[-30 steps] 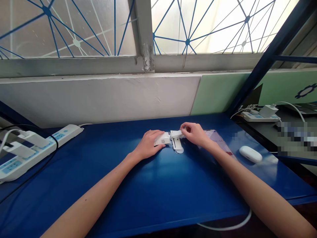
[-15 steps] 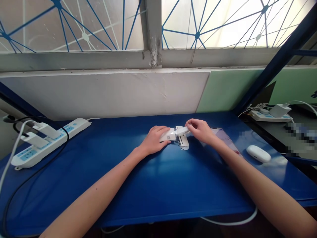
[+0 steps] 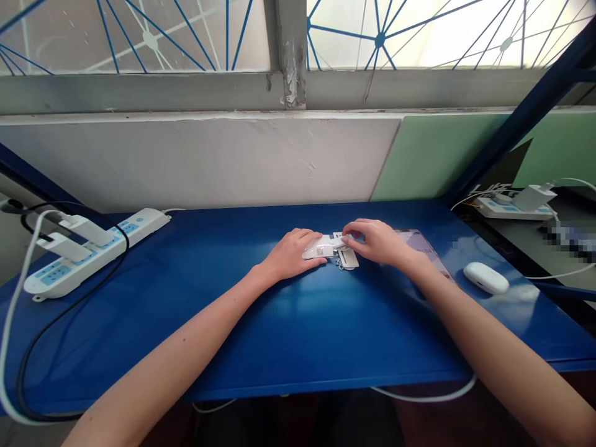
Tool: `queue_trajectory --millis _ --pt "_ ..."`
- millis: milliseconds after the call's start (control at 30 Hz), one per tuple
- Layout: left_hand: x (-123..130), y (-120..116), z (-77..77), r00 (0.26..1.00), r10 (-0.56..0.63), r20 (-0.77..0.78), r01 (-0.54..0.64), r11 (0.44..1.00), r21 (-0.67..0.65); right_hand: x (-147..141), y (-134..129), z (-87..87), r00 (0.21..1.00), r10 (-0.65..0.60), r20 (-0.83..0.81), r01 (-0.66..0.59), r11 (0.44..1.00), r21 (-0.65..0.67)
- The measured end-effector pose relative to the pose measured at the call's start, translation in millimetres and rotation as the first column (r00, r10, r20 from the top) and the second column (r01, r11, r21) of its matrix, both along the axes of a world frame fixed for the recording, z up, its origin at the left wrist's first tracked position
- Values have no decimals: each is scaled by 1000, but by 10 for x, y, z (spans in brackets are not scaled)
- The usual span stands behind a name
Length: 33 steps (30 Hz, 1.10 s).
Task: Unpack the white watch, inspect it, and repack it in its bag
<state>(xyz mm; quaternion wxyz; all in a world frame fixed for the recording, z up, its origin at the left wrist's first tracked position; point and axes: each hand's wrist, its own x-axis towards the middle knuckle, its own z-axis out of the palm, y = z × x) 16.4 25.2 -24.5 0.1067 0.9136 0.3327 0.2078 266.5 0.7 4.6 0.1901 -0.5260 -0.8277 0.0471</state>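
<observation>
On the blue desk (image 3: 279, 323), my left hand (image 3: 295, 253) holds a small white packet in clear plastic (image 3: 319, 247), fingers along its far edge and thumb along the near one. My right hand (image 3: 379, 241) comes in from the right, thumb and fingertips pinched on a small white strip (image 3: 339, 242) at the packet's right end. Whether the strip belongs to the packet I cannot tell. Beneath the strip lies a white card (image 3: 348, 258), partly hidden, with a thin chain-like bit (image 3: 339, 264) beside it.
A phone (image 3: 421, 245) lies partly under my right forearm. Farther right sits a white rounded case (image 3: 486, 277). At the left stands a white power strip (image 3: 135, 228) with plugged-in adapters and a black cable (image 3: 69, 315). A wall panel (image 3: 242, 164) borders the desk's far side.
My right hand has shifted left with the white strip, closer to the packet and my left hand. The camera view has tilted slightly down.
</observation>
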Motion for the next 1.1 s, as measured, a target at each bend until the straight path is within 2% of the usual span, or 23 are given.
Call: queue_trajectory --millis 67,167,267,533,733,867,1100 --pt "2 -6 7 1000 5 -5 -5 1000 -2 66 18 12 982 188 -5 -188 982 -17" --pt "9 -18 28 1000 5 -16 -5 1000 -11 136 45 7 967 250 -43 -253 965 -67" --pt "16 -24 40 1000 2 -13 -2 1000 -4 137 50 -14 969 236 -79 -242 967 -81" --pt "9 -23 7 999 -6 39 5 1000 23 -56 -18 -119 979 177 -100 -175 984 24" --pt "6 -21 12 1000 2 19 -2 1000 -2 18 15 -110 988 139 -70 -137 990 36" --pt "10 -15 17 1000 0 17 1 1000 -3 42 36 -140 981 146 -126 -145 989 23" --pt "14 -5 9 1000 -5 4 5 1000 12 -109 14 -228 976 137 -168 -126 989 73"
